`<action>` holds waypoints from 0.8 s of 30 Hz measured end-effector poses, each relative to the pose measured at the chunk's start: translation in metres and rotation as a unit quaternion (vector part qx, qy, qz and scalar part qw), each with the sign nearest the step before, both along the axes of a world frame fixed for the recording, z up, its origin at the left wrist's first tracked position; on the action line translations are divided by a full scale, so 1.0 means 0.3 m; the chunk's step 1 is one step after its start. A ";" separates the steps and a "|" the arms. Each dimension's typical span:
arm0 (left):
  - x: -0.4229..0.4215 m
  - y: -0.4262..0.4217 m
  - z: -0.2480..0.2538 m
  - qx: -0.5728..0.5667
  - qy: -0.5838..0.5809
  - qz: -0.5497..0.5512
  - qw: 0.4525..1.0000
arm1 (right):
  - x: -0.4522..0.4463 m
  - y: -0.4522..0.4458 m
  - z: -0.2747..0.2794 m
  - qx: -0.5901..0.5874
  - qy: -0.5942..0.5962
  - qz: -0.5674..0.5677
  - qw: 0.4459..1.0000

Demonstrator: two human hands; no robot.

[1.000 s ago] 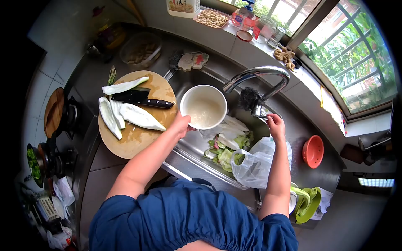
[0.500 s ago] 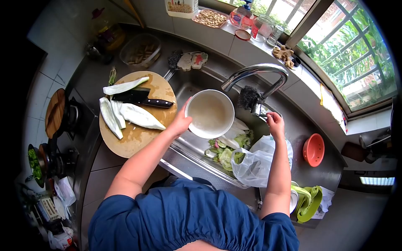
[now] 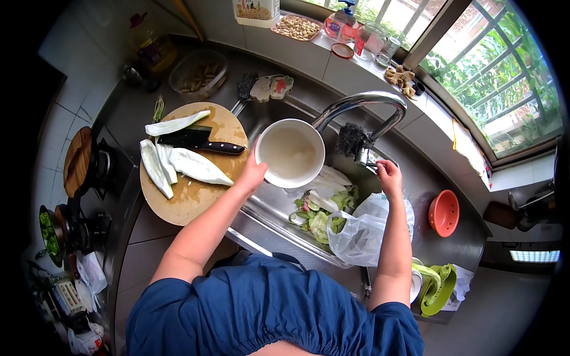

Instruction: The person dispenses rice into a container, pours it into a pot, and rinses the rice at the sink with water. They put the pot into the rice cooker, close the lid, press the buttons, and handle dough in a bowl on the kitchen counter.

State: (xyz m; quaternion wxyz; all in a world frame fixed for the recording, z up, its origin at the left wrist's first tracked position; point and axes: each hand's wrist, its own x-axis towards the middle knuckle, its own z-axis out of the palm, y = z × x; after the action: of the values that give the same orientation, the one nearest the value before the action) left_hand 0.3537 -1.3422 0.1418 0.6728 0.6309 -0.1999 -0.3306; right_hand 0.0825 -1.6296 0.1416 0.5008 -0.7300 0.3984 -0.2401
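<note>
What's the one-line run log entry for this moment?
left hand: holding white bowl over sink | right hand: on faucet lever | bowl: cloudy liquid inside

Shiny stuff first: the tap (image 3: 374,98) is finished in mirror-bright chrome-like metal, while duller grey metal is seen on the sink (image 3: 267,209). The white bowl (image 3: 291,153) looks smooth and slightly glossy, though its material can't be made out. Matt wood with damp patches is seen on the chopping board (image 3: 196,204), and the cleaver (image 3: 184,137) is fitted with a smooth dark handle. Crinkly clear plastic for the bag (image 3: 362,237), rough wiry strands for the scourer (image 3: 351,139), and the top (image 3: 267,302) is matt gathered cloth.
</note>
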 end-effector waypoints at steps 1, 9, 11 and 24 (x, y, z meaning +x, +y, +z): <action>0.004 0.003 0.010 0.000 0.000 0.000 1.000 | -0.001 0.000 0.003 -0.002 0.006 -0.001 1.000; 0.052 0.008 0.057 0.011 -0.253 0.025 0.967 | 0.002 0.007 0.009 0.008 0.000 -0.002 1.000; 0.061 0.003 0.080 0.005 -0.270 0.031 0.962 | 0.003 0.011 0.013 0.006 0.007 -0.008 1.000; 0.080 -0.006 0.195 -0.001 -0.419 0.113 0.901 | 0.001 0.006 0.003 0.002 0.007 -0.005 1.000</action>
State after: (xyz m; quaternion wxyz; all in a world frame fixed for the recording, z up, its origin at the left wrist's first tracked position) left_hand 0.3777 -1.3441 0.2004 0.5605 0.7286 -0.3914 0.0433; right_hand 0.0828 -1.6279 0.1425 0.4981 -0.7284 0.4065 -0.2367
